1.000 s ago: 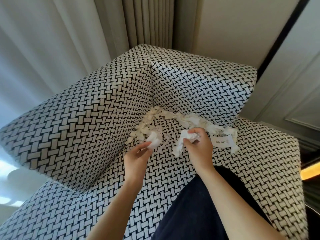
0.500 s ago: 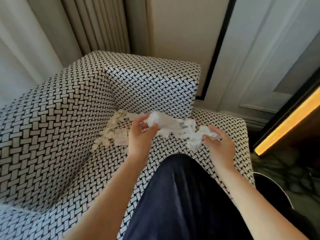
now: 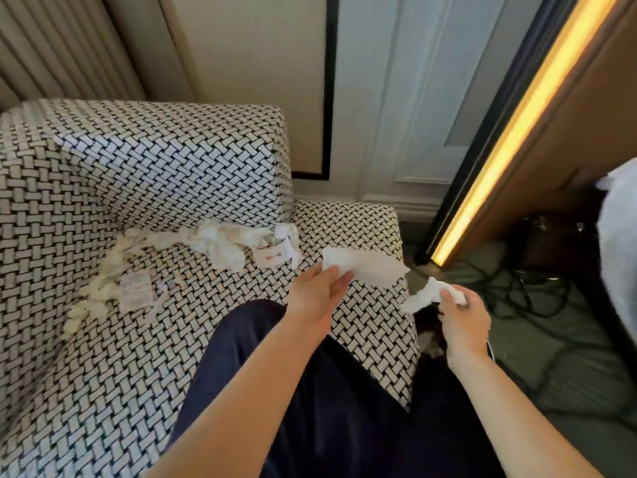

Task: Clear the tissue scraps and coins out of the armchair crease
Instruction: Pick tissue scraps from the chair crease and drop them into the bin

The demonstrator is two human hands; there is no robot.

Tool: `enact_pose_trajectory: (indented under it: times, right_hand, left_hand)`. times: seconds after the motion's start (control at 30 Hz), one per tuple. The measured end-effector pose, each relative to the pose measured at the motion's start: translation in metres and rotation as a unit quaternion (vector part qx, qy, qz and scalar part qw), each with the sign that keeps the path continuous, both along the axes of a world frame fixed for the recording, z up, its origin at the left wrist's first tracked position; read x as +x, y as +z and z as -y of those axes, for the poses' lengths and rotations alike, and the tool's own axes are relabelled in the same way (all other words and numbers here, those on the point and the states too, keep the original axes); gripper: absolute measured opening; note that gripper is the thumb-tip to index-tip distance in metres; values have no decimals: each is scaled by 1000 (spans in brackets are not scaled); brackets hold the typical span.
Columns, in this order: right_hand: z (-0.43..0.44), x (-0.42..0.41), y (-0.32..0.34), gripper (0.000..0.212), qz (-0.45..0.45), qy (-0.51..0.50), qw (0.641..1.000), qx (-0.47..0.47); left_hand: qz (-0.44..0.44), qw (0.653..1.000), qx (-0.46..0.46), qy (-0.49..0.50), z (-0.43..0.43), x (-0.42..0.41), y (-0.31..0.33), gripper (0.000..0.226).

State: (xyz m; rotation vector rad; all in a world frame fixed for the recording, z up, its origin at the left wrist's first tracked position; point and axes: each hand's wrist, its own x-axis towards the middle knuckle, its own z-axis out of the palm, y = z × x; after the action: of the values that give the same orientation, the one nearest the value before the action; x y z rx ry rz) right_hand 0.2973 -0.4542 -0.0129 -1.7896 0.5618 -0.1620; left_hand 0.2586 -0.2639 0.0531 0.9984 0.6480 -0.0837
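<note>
Head view: left grip (image 3: 320, 294) pinches tissue sheet (image 3: 365, 267), right grip (image 3: 463, 319) clutches wad (image 3: 425, 295); loose scraps (image 3: 220, 243) run along seat's (image 3: 103, 374) back crease, leftward, nearer left grip.

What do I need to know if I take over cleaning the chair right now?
Left hand: pinches a flat tissue over the seat's right edge.
Right hand: grips a crumpled scrap out past the armchair, above the floor.
Done: those two pieces are out of the crease.
Left: the pile along the back crease, the bits down the left crease, a slip on the seat. No coins visible; check under the pile.
</note>
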Motion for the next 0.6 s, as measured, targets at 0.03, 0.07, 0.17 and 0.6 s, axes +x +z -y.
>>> enact_pose_trajectory:
  times: [0.03, 0.07, 0.17, 0.6]
  right_hand:
    - [7, 3, -2, 11, -2, -9, 1000, 4]
    - [14, 5, -4, 10, -3, -17, 1000, 9]
    - [34, 12, -4, 18, -10, -32, 997, 63]
    - [127, 26, 29, 15, -62, 36, 992, 100]
  left_hand:
    - [-8, 1000, 3, -4, 9, 4, -5, 40]
    - [-18, 1000, -1, -3, 19, 7, -8, 38]
    - [-60, 998, -25, 4, 41, 16, -15, 42]
    - [-142, 975, 59, -160, 129, 67, -31, 41]
